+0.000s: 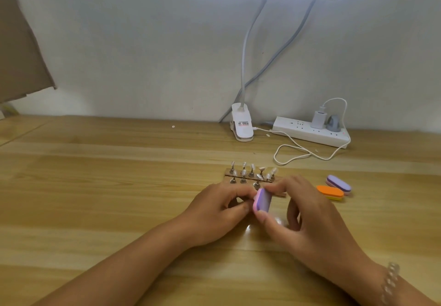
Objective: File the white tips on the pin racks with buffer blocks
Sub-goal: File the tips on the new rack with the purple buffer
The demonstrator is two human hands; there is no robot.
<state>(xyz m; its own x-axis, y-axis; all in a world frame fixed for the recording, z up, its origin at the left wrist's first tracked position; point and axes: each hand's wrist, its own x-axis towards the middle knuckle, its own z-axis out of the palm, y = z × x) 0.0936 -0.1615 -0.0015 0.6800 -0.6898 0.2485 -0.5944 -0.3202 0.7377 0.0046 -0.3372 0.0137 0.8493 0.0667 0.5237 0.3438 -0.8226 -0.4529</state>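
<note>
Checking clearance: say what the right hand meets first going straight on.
Probably the left hand, just past the block the right hand holds; the racks lie behind. Depth is unclear.

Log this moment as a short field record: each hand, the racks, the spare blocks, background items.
Right hand: pinches a pink-and-purple buffer block just in front of the racks
Left hand: fingers curled beside that block; what they hold is hidden
Pin racks: rows of pins carrying white tips, behind the hands
Spare blocks: purple block and orange block, close together right of the racks
Background: clip lamp, power strip by the wall
</note>
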